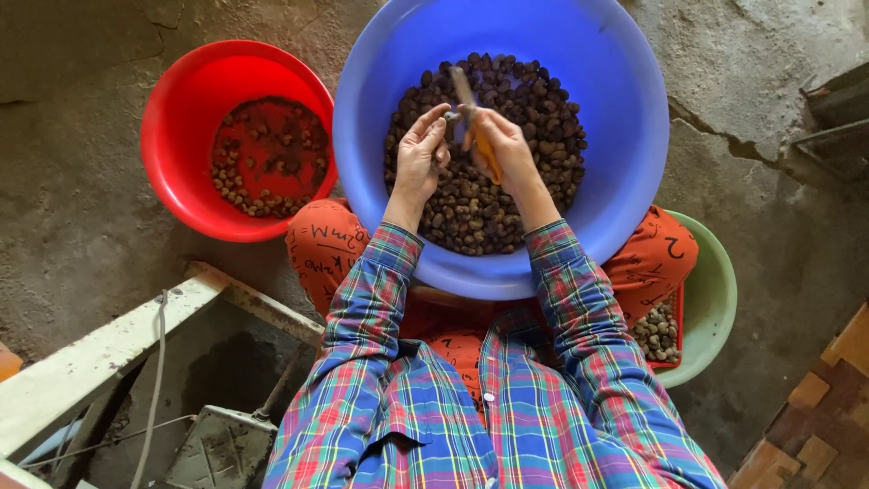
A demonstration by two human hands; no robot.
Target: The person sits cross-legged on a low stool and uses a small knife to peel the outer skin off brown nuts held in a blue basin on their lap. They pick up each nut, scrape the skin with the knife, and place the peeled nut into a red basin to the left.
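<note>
Over the blue basin [615, 136] of dark nuts [534, 136], our right hand [507, 145] has its grip clenched on a knife [477, 122], blade pointing away. Our left hand [418, 154] pinches a nut [452, 116] against the blade. A red basin [181, 127] sits left.

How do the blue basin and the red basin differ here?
The blue basin is larger than the red basin. The blue basin rests on the person's lap; the red one sits on the concrete floor. The blue holds a thick heap of dark nuts; the red only a thin scatter. Both are round plastic.
</note>
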